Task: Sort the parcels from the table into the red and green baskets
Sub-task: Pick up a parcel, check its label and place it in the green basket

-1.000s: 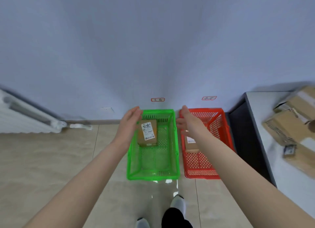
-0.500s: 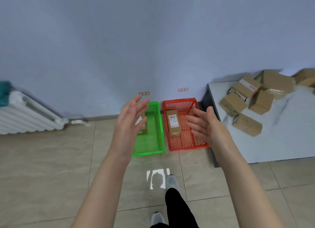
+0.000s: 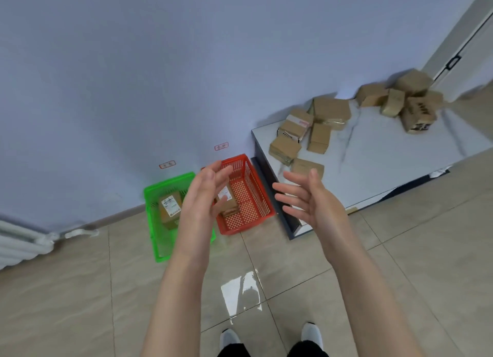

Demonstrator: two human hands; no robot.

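Looking at the parcels (image 3: 317,135) heaped toward the back of the table (image 3: 400,167), just right of the red basket (image 3: 257,186) and green basket (image 3: 149,196), with one parcel already sitting in each. Judging them as light, stiff cardboard with smooth tape, so probably best gripping across two opposite faces. Holding nothing in the left hand (image 3: 198,204) or right hand (image 3: 312,199), fingers spread wide and relaxed. Compared with half a second ago, swinging further toward the table, bringing more parcels into view

Even, soft daylight is seen; glare is reflected off the floor tiles (image 3: 241,292); edges are bent by wide-angle distortion.
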